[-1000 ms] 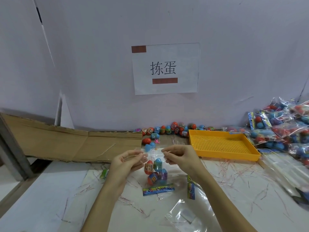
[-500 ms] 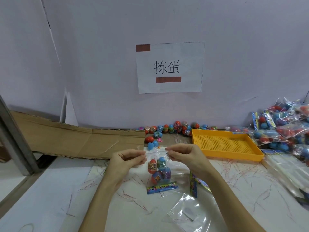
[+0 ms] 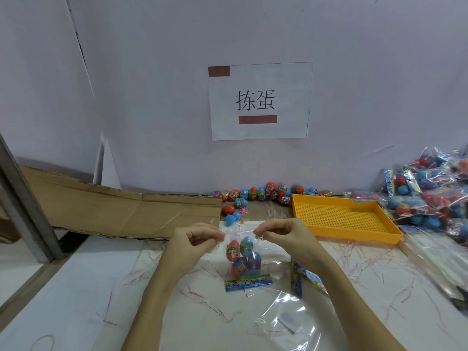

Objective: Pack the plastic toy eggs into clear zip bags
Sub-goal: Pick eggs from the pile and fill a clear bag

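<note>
Two hands meet in the middle of the frame, and each grip pinches one top corner of a clear zip bag (image 3: 244, 252). The left hand (image 3: 193, 240) pinches the left corner with thumb and fingers curled. The right hand (image 3: 283, 235) pinches the right corner the same way. The bag hangs down between the hands, and its bottom end touches the white tabletop (image 3: 83, 287). Four toy eggs (image 3: 243, 254) sit inside the bag, orange and blue ones, stacked two on two. A bright printed card strip (image 3: 249, 282) runs along the bottom of the bag. Just right of it, more printed strips (image 3: 300, 277) lie under the right wrist. Flat empty bags (image 3: 286, 323) lie lower in the frame. Behind the hands, loose eggs (image 3: 263, 193) line the foot of the wall. A yellow tray (image 3: 379, 231) sits at the right, and past it a heap of packed bags (image 3: 430, 196) fills the far right edge. Brown cardboard (image 3: 114, 211) lies at the left. A paper sign (image 3: 260, 101) hangs on the wall above.
</note>
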A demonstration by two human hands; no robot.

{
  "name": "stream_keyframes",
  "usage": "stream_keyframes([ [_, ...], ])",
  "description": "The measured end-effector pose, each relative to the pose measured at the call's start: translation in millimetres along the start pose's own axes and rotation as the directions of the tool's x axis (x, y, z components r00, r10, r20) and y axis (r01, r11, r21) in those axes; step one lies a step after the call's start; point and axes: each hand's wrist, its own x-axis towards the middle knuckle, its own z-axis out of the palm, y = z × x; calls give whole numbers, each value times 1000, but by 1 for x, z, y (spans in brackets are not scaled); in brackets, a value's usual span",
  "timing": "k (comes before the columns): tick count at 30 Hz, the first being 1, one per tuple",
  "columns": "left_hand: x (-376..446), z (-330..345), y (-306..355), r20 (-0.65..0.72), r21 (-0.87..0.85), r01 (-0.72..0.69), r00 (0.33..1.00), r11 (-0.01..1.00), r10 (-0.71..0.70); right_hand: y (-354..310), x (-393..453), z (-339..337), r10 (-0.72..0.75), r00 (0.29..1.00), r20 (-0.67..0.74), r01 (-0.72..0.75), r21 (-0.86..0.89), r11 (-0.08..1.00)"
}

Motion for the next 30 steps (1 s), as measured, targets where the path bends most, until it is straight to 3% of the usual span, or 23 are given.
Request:
stream_keyframes([
  [4, -1, 0, 0, 31, -26, 22, 999, 999, -22, -1, 2, 0, 19, 1000, -6, -19, -28, 999],
  [8, 1, 9, 4, -61, -86, 82, 994, 993, -87, -1, 3, 5, 24, 999, -24, -23, 48, 999],
  [13, 2, 17, 4, -110, -129, 99, 987, 987, -114, 2, 7, 17, 22, 999, -42, -26, -89, 996],
  [19, 1, 13, 3, 4, -170, 117, 993, 978, -119, -2, 7, 24, -21, 996, -89, 19, -31, 999],
  [25, -2, 6, 7, 299, -227, 168, 949, 959, -96, -7, 5, 38, -98, 990, -97, 102, 30, 994],
  [30, 1, 25, 11, 129, -165, 139, 985, 976, -118, -14, 3, 45, -168, 985, -27, 170, 75, 983],
])
